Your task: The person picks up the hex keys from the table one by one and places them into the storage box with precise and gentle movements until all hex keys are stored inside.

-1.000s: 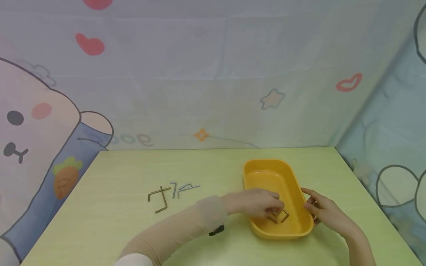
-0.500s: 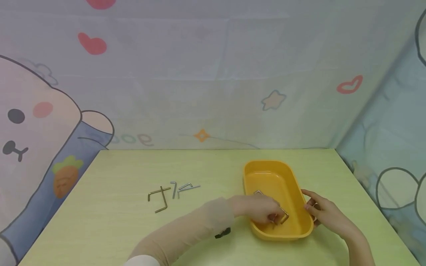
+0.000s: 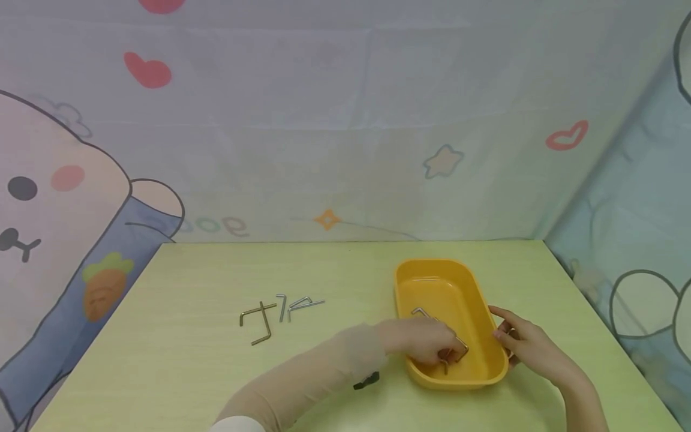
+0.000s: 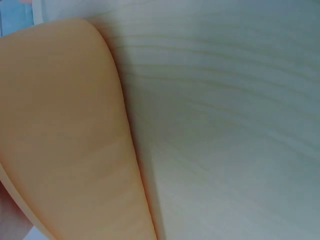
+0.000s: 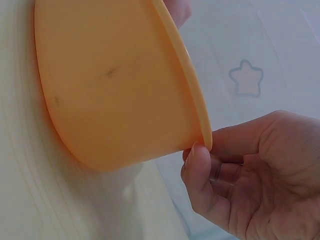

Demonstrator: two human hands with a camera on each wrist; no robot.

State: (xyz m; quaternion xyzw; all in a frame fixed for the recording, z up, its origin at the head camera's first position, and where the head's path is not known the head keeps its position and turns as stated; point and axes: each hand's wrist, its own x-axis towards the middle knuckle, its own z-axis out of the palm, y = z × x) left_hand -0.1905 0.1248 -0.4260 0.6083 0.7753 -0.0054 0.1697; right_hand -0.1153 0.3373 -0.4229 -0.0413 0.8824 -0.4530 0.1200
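Table [image 3: 178, 366]: pale green wood-grain top, set against cartoon-print fabric walls. Yellow oval tray [image 3: 482, 298] stands on it right of centre. Loose cluster of L-shaped hex keys [image 3: 278, 312], brass and silver, lies well left of the tray. Small black object [image 3: 366, 380] lies just beside the tray's near-left corner

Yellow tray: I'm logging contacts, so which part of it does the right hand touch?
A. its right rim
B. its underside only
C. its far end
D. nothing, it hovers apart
A: the right hand has its fingers against the right rim of the yellow tray, near its front end.
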